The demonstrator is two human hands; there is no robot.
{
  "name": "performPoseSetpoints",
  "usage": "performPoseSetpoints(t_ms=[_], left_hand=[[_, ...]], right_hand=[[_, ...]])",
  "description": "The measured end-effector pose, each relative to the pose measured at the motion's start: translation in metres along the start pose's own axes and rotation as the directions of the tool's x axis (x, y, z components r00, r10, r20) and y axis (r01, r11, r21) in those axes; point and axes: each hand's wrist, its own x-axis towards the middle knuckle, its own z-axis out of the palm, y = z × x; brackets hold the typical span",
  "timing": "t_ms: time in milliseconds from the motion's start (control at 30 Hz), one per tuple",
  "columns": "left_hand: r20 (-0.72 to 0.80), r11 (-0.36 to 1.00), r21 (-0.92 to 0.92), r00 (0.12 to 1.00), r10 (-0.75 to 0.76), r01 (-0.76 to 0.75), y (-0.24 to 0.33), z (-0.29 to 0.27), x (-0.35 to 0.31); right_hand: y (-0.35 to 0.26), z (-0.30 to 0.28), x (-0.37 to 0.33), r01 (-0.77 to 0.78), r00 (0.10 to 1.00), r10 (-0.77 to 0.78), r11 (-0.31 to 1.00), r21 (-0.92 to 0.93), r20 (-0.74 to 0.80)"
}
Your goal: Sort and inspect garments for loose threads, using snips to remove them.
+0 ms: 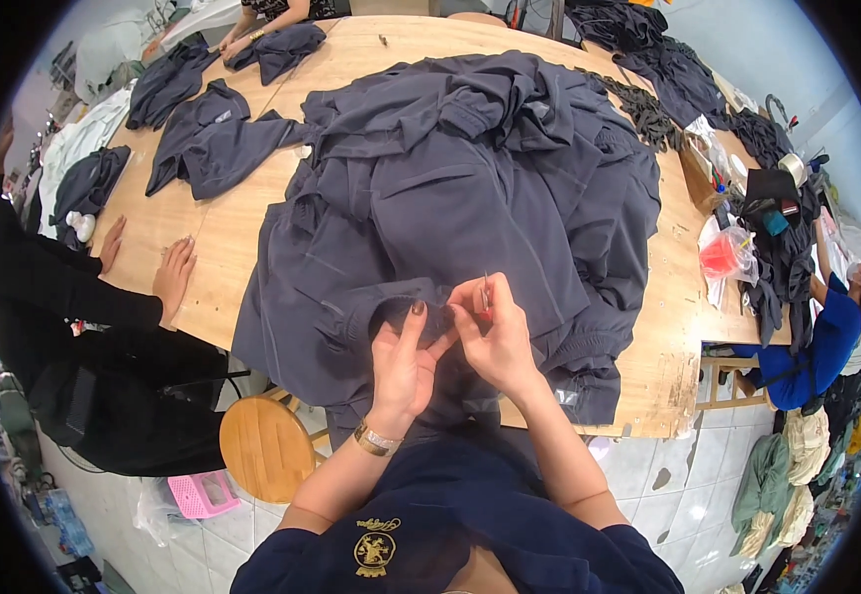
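A dark grey garment (351, 332) lies at the near edge of a big pile of like garments (450, 213) on the wooden table. My left hand (406, 364) grips its gathered edge, thumb raised and fingers curled under the cloth. Close against it, my right hand (495, 337) pinches the same edge between thumb and finger. Tucked in the right hand is a small tool (488, 289) with a thin metal tip and a red part; most of it is hidden by the fingers.
Left of me a person in black rests both hands (175, 277) on the table (223, 287); another handles cloth at the far left. A wooden stool (270, 447) stands by my left side. At right are a red drink cup (719, 255), dark straps (648, 109) and a person in blue.
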Motion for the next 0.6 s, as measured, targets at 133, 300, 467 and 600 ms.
performPoseSetpoints(t_ms=[133, 300, 467, 600], left_hand=[[-0.033, 1.0, -0.018, 0.999, 0.024, -0.024, -0.002, 0.001, 0.003], [-0.036, 0.999, -0.049, 0.999, -0.012, 0.01, 0.005, 0.001, 0.002], [-0.045, 0.998, -0.03, 0.998, -0.051, 0.05, 0.001, 0.002, 0.0], [-0.065, 0.999, -0.037, 0.998, -0.028, 0.026, -0.003, 0.005, 0.001]], right_hand=[[-0.012, -0.002, -0.009, 0.023, 1.0, -0.023, 0.999, -0.032, -0.003], [-0.007, -0.004, -0.019, -0.041, 0.996, 0.071, 0.887, 0.46, -0.048], [-0.004, -0.004, -0.008, -0.068, 0.998, 0.067, 0.997, 0.047, 0.014], [0.001, 0.007, -0.004, 0.118, 0.992, -0.122, 0.987, -0.105, -0.028]])
